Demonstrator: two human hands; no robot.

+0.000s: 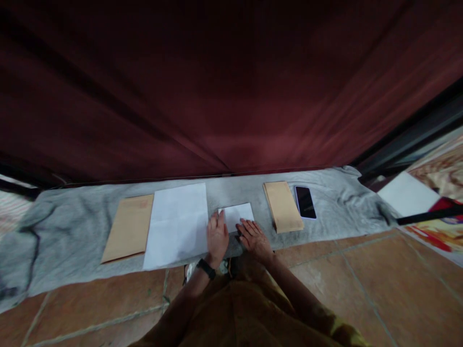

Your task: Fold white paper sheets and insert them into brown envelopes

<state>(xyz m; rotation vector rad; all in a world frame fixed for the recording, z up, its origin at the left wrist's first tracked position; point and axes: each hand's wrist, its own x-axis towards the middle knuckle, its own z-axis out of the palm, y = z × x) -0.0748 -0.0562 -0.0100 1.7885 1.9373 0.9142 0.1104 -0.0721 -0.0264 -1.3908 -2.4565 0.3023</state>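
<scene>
A small folded white paper (pixel 238 213) lies on a grey cloth (pixel 72 226) spread on the floor. My left hand (pixel 217 237) rests flat on the paper's left edge, fingers stretched out, a dark watch on the wrist. My right hand (pixel 253 236) lies flat at the paper's lower right edge, fingers spread. A large white sheet (pixel 177 222) lies just left of my left hand. Left of that sheet lies a brown envelope (pixel 128 227).
A stack of brown envelopes (pixel 282 206) and a dark phone (pixel 305 202) lie on the cloth to the right. A dark red curtain (pixel 217 86) hangs behind. Terracotta floor tiles (pixel 361 279) run in front. White and coloured papers (pixel 408 195) lie at far right.
</scene>
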